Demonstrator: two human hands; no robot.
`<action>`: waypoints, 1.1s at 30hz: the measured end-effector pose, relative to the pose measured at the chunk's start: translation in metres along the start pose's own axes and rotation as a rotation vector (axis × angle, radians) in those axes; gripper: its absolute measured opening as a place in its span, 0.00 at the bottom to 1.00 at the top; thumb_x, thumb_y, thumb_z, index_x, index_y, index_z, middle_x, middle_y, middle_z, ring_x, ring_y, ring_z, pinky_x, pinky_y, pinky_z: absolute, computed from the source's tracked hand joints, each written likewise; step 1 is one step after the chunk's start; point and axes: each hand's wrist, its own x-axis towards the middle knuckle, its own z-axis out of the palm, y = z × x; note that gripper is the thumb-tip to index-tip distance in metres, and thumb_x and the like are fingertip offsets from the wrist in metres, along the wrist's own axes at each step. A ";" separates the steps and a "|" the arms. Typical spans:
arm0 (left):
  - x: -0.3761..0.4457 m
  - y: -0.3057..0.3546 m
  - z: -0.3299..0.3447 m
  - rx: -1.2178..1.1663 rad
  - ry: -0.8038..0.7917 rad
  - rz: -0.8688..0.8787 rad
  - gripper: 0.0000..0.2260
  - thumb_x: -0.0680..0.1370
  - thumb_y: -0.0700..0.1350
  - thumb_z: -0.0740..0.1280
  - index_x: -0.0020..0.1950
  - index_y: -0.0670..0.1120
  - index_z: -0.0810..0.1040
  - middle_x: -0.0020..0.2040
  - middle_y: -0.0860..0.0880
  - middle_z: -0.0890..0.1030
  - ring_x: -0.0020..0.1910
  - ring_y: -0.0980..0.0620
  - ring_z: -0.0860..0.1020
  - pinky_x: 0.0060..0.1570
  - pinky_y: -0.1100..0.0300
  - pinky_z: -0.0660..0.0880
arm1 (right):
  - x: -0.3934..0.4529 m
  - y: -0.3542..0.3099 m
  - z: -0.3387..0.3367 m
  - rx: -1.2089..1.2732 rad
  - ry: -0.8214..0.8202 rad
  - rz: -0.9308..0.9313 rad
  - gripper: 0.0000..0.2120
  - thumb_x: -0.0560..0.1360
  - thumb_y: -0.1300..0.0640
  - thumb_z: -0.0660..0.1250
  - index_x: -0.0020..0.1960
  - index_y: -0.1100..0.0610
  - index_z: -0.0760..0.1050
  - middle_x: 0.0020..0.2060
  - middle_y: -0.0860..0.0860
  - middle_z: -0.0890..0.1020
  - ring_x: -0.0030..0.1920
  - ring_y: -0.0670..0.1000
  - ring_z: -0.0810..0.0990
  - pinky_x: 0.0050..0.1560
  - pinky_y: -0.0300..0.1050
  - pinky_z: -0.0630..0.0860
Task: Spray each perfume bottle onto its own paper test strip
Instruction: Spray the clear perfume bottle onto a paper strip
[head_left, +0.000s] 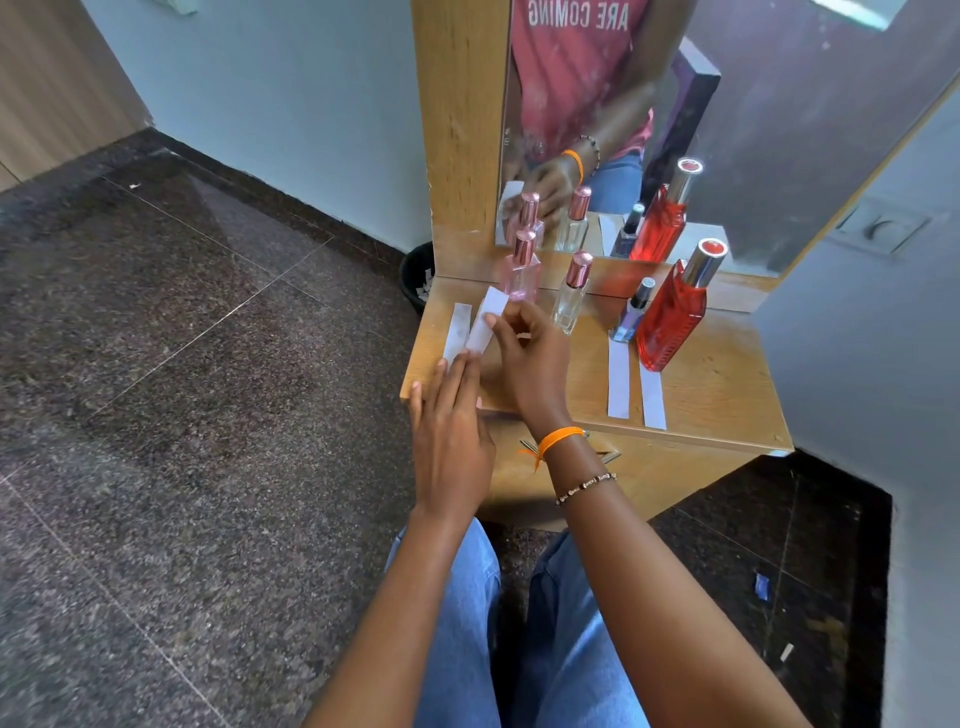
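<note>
Both hands hold one paper test strip (487, 321) ahead of the pink perfume bottle (521, 270).

The right hand (530, 358) grip pinches its upper part; the left hand (449, 415) pinches its lower end, likely positioning it. Another strip (457, 330) lies just left, near the counter (727, 384) edge; open room lies right, before two more strips.

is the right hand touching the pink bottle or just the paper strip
Apart from the bottle. In the head view the right hand pinches the raised paper strip, and bare wood shows between its fingertips and the pink bottle behind.
</note>
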 end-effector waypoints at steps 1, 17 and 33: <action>0.000 0.000 0.000 -0.015 0.000 0.001 0.23 0.78 0.35 0.56 0.73 0.46 0.61 0.74 0.49 0.65 0.74 0.47 0.59 0.72 0.47 0.51 | -0.001 -0.003 -0.002 0.040 0.004 0.013 0.10 0.74 0.62 0.69 0.36 0.56 0.72 0.29 0.43 0.73 0.30 0.40 0.70 0.34 0.31 0.67; -0.008 0.024 0.005 -0.099 -0.072 0.163 0.25 0.72 0.32 0.55 0.67 0.47 0.70 0.67 0.50 0.73 0.75 0.48 0.57 0.74 0.47 0.49 | -0.010 0.009 -0.067 -0.340 -0.047 -0.029 0.19 0.68 0.67 0.74 0.53 0.59 0.69 0.33 0.47 0.73 0.32 0.45 0.73 0.35 0.39 0.71; 0.000 0.031 0.011 -0.063 -0.110 0.194 0.14 0.77 0.41 0.58 0.60 0.47 0.78 0.63 0.52 0.77 0.74 0.45 0.59 0.73 0.45 0.49 | 0.032 -0.006 -0.058 -0.308 0.080 -0.152 0.22 0.71 0.70 0.67 0.63 0.61 0.69 0.56 0.57 0.78 0.49 0.58 0.80 0.51 0.45 0.74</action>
